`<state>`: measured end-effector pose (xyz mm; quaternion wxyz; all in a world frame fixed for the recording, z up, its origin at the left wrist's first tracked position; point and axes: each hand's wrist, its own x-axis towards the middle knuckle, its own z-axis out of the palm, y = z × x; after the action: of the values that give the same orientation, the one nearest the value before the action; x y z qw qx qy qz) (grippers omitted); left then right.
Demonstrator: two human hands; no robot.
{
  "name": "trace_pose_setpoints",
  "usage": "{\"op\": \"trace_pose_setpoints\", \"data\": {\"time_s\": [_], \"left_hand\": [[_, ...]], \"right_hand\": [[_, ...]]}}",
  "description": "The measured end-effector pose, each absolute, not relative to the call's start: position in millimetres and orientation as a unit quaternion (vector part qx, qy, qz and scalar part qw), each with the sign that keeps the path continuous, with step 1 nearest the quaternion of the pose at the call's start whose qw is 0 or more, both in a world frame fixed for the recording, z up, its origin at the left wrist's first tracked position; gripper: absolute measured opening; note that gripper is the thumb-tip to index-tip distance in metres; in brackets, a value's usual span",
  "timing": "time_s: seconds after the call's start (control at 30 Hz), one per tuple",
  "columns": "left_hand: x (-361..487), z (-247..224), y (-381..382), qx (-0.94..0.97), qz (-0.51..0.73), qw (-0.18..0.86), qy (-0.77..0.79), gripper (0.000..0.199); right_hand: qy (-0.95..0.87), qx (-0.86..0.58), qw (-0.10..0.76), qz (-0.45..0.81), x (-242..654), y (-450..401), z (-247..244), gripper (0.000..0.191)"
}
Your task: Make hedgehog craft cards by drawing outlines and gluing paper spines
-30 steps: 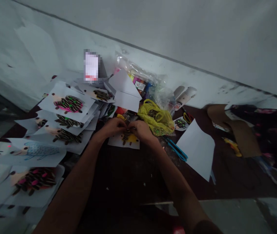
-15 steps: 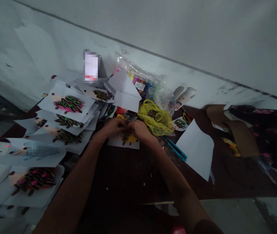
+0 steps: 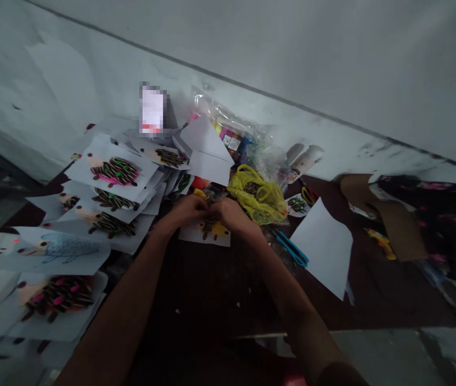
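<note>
My left hand [image 3: 189, 210] and my right hand [image 3: 230, 213] meet over a white card [image 3: 203, 236] with a yellow hedgehog figure [image 3: 216, 228] and dark striped seeds on it. The fingers of both hands are bent and pinched close together; whatever lies between them is too small to make out. Just right of my right hand lies a yellow plastic bag [image 3: 270, 201], open at the top, with striped seeds [image 3: 253, 187] inside. Behind my fingers, a small orange and yellow item is partly hidden.
Stacked cards with seed hedgehogs [image 3: 115, 171] fill the left side. Blue-handled scissors [image 3: 292, 249] lie by a white sheet [image 3: 326, 246] on the right. A clear bag of coloured clay [image 3: 231, 140] leans on the wall. Brown cardboard [image 3: 398, 230] and dark flowered cloth [image 3: 448, 225] lie far right.
Both hands stay in nearly the same place over the card, with the fingers still together. The whole view has shifted very slightly.
</note>
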<state>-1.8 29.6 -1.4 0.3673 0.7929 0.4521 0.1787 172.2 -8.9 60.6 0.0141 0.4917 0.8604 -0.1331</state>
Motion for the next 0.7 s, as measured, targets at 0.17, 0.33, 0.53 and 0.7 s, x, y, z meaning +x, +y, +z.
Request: {"op": "trace_pose_setpoints", "data": {"time_s": [0.17, 0.33, 0.53, 0.7], "left_hand": [[-2.2, 2.0, 29.6, 0.795, 0.17, 0.377, 0.444, 0.024], [-2.8, 4.2, 29.4, 0.8, 0.174, 0.373, 0.436, 0.023], [-2.8, 3.9, 27.8, 0.798, 0.184, 0.373, 0.435, 0.021], [-2.2, 2.2, 27.6, 0.796, 0.191, 0.375, 0.434, 0.021]], "right_hand": [[0.859, 0.495, 0.015, -0.133, 171.7, -10.3, 61.1, 0.03], [0.854, 0.501, 0.025, -0.136, 169.4, -11.0, 62.3, 0.028], [0.859, 0.496, 0.044, -0.12, 165.6, -12.0, 64.3, 0.031], [0.86, 0.494, 0.047, -0.116, 166.7, -12.4, 62.4, 0.031]]}}
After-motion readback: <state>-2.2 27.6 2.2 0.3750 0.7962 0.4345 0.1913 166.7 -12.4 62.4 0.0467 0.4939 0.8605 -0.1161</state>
